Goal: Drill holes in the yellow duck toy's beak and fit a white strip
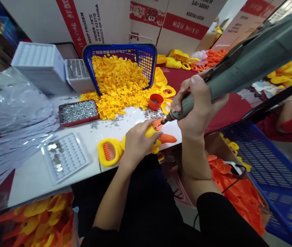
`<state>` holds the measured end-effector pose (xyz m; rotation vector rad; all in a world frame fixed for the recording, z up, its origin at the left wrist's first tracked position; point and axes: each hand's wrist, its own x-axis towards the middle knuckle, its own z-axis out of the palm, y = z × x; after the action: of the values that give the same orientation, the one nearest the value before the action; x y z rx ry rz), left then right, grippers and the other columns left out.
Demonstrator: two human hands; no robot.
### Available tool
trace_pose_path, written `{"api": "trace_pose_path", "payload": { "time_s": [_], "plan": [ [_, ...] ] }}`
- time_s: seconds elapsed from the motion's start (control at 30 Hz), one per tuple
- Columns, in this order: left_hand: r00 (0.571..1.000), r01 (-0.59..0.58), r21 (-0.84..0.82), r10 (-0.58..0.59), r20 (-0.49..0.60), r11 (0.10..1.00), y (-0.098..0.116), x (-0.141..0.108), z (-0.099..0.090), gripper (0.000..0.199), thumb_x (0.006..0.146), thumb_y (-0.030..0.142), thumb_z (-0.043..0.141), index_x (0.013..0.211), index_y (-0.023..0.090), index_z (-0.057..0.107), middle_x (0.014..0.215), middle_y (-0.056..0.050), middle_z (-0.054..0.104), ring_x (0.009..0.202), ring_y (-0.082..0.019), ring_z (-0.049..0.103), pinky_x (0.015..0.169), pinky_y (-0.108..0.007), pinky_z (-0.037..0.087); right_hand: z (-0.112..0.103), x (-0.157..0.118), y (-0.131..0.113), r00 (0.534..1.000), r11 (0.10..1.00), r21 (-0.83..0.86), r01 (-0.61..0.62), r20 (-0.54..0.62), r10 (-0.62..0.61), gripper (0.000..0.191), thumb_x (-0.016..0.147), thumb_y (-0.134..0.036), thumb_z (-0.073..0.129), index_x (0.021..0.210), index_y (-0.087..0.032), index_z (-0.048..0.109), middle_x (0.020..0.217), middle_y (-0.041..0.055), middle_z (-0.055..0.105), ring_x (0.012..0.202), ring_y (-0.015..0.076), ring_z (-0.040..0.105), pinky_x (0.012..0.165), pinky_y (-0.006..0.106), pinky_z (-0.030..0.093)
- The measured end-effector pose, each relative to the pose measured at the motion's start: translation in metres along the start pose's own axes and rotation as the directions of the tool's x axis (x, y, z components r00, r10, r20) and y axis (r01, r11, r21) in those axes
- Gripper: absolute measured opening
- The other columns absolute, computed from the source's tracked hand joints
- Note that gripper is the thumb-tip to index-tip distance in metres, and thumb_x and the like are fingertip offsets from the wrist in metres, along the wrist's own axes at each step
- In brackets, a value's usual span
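My left hand [137, 141] grips a yellow duck-shaped toy [115, 149] with an orange beak, pressing it against the front edge of the white table [32, 175]. My right hand [197, 104] is wrapped around a grey electric screwdriver [249, 58], its tip touching the orange part on top of the toy near my left thumb. The toy's ring handle with an orange insert points left.
A tipped blue basket [146, 56] spills small yellow parts [117, 84]. A red tray of screws [78, 112], a small red cup [155, 102], and a clear tray of button cells [63, 156] lie nearby. A box of orange parts [241, 195], a blue crate [274, 171] sit right; another person's arm [287, 116] beyond.
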<state>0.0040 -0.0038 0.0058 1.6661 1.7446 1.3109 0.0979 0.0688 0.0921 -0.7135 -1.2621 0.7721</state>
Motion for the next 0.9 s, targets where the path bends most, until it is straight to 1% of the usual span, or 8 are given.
{"api": "trace_pose_path", "payload": {
  "time_s": [0.1,0.23,0.37,0.5,0.6,0.7,0.8,0.9],
  "plan": [
    [1.0,0.0,-0.001,0.0,0.003,1.0,0.001,-0.001,0.0,0.026,0.079,0.031,0.08,0.102,0.024,0.07,0.102,-0.004,0.078,0.093,-0.024,0.074,0.081,-0.035,0.057,0.0,-0.003,0.001,0.999,0.999,0.036,0.005,0.043,-0.007,0.022,0.086,-0.047,0.069,0.082,-0.03,0.055,0.069,-0.0053,0.052,0.041,0.0098,0.044,0.04,0.029,0.03],
    [0.999,-0.036,0.004,0.036,-0.019,0.999,-0.001,-0.002,0.002,0.023,0.079,0.031,0.081,0.097,0.022,0.07,0.097,-0.004,0.078,0.088,-0.022,0.073,0.077,-0.033,0.056,0.003,-0.005,0.003,0.998,1.0,0.021,-0.021,0.057,0.02,0.028,0.084,-0.053,0.07,0.082,-0.029,0.056,0.068,-0.0037,0.052,0.04,0.0103,0.043,0.04,0.031,0.033],
    [0.987,-0.131,-0.02,0.129,-0.091,0.991,-0.004,-0.002,0.004,0.028,0.078,0.026,0.082,0.1,0.02,0.067,0.112,-0.008,0.073,0.101,-0.023,0.071,0.085,-0.035,0.058,0.009,-0.008,0.0,0.998,0.996,0.073,-0.049,0.054,0.045,0.033,0.081,-0.054,0.074,0.078,-0.027,0.055,0.064,-0.0037,0.05,0.039,0.0088,0.042,0.038,0.03,0.031],
    [0.982,-0.15,-0.004,0.149,-0.115,0.989,-0.005,-0.002,0.005,0.033,0.077,0.027,0.083,0.104,0.022,0.066,0.12,-0.008,0.068,0.107,-0.024,0.068,0.087,-0.037,0.06,0.012,-0.01,-0.001,0.993,0.995,0.027,-0.094,0.081,0.091,0.037,0.078,-0.052,0.078,0.07,-0.026,0.053,0.057,-0.0045,0.045,0.039,0.0099,0.04,0.038,0.03,0.032],
    [0.984,-0.145,-0.013,0.143,-0.11,0.989,-0.006,-0.003,0.005,0.038,0.076,0.025,0.083,0.11,0.022,0.064,0.123,-0.009,0.066,0.109,-0.023,0.067,0.086,-0.036,0.061,0.011,-0.009,0.003,0.976,0.99,0.0,-0.144,0.162,0.142,0.041,0.077,-0.057,0.077,0.069,-0.027,0.05,0.054,-0.0049,0.041,0.042,0.0105,0.041,0.04,0.03,0.034],
    [0.988,-0.128,-0.021,0.126,-0.091,0.992,-0.008,-0.003,0.005,0.042,0.077,0.026,0.082,0.113,0.024,0.061,0.127,-0.009,0.062,0.109,-0.023,0.067,0.086,-0.037,0.061,0.009,-0.006,0.007,0.938,0.979,-0.047,-0.197,0.282,0.202,0.043,0.077,-0.062,0.074,0.073,-0.027,0.05,0.053,-0.0053,0.044,0.043,0.0102,0.041,0.04,0.029,0.035],
    [0.989,-0.118,-0.026,0.115,-0.088,0.993,-0.008,-0.002,0.005,0.045,0.077,0.028,0.082,0.115,0.024,0.059,0.128,-0.009,0.061,0.106,-0.023,0.068,0.085,-0.038,0.06,0.008,-0.004,0.007,0.929,0.99,0.008,-0.14,0.347,0.129,0.046,0.074,-0.061,0.077,0.069,-0.026,0.047,0.052,-0.0065,0.046,0.039,0.0078,0.038,0.036,0.027,0.031],
    [0.991,-0.101,-0.026,0.098,-0.095,0.995,-0.007,-0.002,0.005,0.049,0.076,0.029,0.084,0.117,0.024,0.059,0.129,-0.009,0.059,0.106,-0.024,0.067,0.083,-0.038,0.059,0.008,-0.005,0.006,0.917,0.995,0.064,-0.079,0.396,0.047,0.042,0.078,-0.051,0.078,0.067,-0.025,0.046,0.05,-0.0079,0.045,0.038,0.0073,0.041,0.036,0.026,0.03]
  ]
}}
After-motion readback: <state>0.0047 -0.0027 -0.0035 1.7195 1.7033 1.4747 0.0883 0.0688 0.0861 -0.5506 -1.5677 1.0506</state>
